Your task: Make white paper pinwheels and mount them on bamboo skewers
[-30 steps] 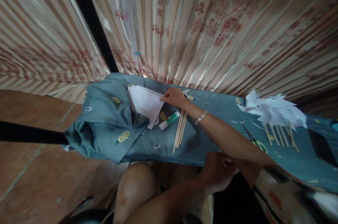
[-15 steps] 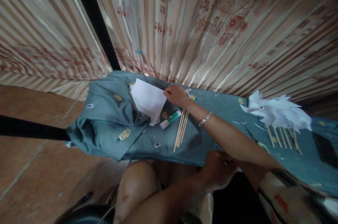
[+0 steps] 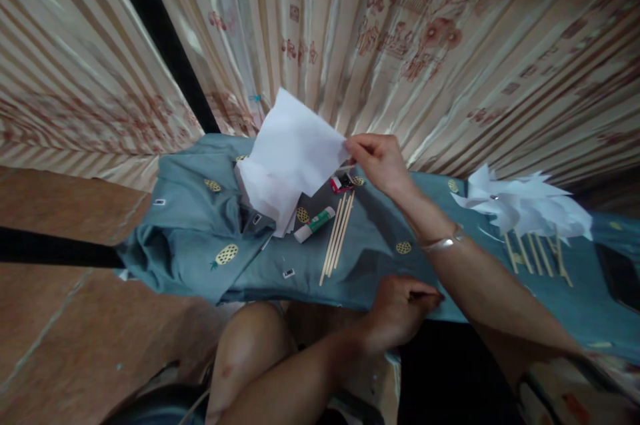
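My right hand point(image 3: 377, 157), with a bangle at its wrist, pinches the corner of a white paper sheet point(image 3: 299, 138). The sheet is raised and tilted above a stack of white paper point(image 3: 286, 228) on the cloth. My left hand point(image 3: 403, 308) is closed near the front edge of the cloth; whatever its curled fingers hold, if anything, is hidden. Between the stack and my hands lie a green and white glue stick point(image 3: 315, 224), several thin wooden sticks point(image 3: 337, 238) and a small red and black box point(image 3: 342, 183).
White paper pinwheels point(image 3: 530, 205) on wooden sticks lie to the right, with a dark phone point(image 3: 617, 275) beyond them. A grey-blue cloth point(image 3: 285, 288) covers the narrow surface. A pleated curtain point(image 3: 340, 38) hangs behind, and a black pole point(image 3: 160, 31) stands at the left.
My right hand has lifted the paper sheet up and to the right, off the stack. The red and black box has come into sight. My left hand has shifted slightly left.
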`<control>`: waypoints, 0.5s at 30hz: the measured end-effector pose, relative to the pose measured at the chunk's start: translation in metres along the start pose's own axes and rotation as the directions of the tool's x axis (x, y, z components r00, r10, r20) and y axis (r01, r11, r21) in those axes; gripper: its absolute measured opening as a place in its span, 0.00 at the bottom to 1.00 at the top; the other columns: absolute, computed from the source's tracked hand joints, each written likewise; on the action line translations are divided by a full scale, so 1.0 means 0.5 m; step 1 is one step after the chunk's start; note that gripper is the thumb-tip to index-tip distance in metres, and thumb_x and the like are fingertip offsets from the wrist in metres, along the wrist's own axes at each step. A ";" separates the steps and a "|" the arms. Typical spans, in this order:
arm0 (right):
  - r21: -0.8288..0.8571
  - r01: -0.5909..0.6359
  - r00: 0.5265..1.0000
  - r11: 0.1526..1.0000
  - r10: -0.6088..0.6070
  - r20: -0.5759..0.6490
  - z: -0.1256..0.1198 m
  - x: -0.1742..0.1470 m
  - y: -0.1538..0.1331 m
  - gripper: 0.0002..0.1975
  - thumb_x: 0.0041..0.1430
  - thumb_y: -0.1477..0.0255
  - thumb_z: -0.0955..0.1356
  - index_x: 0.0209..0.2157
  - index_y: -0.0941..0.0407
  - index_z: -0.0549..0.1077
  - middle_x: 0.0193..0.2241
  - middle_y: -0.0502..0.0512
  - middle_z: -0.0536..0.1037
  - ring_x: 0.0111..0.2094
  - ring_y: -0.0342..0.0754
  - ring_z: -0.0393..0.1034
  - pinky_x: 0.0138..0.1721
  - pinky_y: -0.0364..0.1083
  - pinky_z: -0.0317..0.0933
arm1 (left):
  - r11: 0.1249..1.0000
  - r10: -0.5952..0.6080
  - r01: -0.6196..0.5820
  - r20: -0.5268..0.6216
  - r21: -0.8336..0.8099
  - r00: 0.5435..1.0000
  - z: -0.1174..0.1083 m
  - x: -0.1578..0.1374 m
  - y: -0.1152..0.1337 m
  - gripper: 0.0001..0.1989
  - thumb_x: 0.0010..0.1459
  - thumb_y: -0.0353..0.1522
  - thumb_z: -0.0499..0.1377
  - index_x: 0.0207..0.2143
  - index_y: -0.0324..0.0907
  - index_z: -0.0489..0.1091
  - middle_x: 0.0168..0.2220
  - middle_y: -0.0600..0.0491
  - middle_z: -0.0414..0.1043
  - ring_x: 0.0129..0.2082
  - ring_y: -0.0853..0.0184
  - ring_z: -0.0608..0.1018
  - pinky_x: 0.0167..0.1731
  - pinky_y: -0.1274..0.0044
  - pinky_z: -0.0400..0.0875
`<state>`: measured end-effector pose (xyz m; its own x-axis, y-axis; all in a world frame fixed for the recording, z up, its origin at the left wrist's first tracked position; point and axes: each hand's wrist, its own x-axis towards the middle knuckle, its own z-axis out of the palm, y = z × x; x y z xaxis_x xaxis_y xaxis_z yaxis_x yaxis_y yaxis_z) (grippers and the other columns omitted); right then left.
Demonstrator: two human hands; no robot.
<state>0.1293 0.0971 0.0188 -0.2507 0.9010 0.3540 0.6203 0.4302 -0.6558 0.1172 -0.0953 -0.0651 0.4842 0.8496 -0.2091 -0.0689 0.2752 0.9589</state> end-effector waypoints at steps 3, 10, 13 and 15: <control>0.083 0.001 0.982 0.997 0.015 -0.188 -0.100 -0.064 0.010 0.10 0.63 0.70 0.67 0.32 0.57 0.80 0.20 0.48 0.74 0.22 0.43 0.68 0.26 0.43 0.60 | 0.999 0.051 -0.051 -0.041 0.014 0.998 -0.022 0.009 0.014 0.08 0.58 0.29 0.62 0.37 0.40 0.82 0.37 0.49 0.83 0.37 0.64 0.81 0.42 0.75 0.74; 0.080 -0.139 0.933 0.987 0.158 -0.323 -0.221 -0.283 0.089 0.06 0.59 0.66 0.72 0.36 0.51 0.81 0.38 0.53 0.84 0.39 0.49 0.79 0.42 0.49 0.73 | 0.948 0.280 -0.176 -0.432 0.266 0.857 -0.135 0.039 0.031 0.24 0.55 0.31 0.63 0.55 0.40 0.71 0.53 0.43 0.75 0.46 0.58 0.79 0.43 0.69 0.76; 0.203 -0.249 0.918 0.947 0.298 -0.262 -0.212 -0.366 0.149 0.07 0.58 0.64 0.72 0.35 0.50 0.81 0.40 0.54 0.85 0.43 0.51 0.80 0.48 0.53 0.72 | 0.743 0.540 -0.156 -0.444 0.651 0.715 -0.177 0.040 0.026 0.45 0.54 0.33 0.65 0.70 0.41 0.47 0.69 0.36 0.53 0.66 0.46 0.63 0.58 0.55 0.66; 0.259 -0.306 0.911 0.916 0.361 -0.199 -0.201 -0.413 0.183 0.07 0.57 0.63 0.72 0.34 0.50 0.81 0.40 0.54 0.85 0.43 0.52 0.80 0.48 0.53 0.72 | 0.514 0.638 -0.144 -0.265 0.846 0.723 -0.189 0.036 0.022 0.43 0.55 0.31 0.64 0.70 0.41 0.49 0.72 0.35 0.46 0.70 0.43 0.53 0.63 0.51 0.56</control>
<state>0.3126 -0.0555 -0.0471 0.1430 0.9653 0.2183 0.4523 0.1324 -0.8820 0.0425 -0.0343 -0.0762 0.0752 0.9091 0.4098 0.6325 -0.3612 0.6852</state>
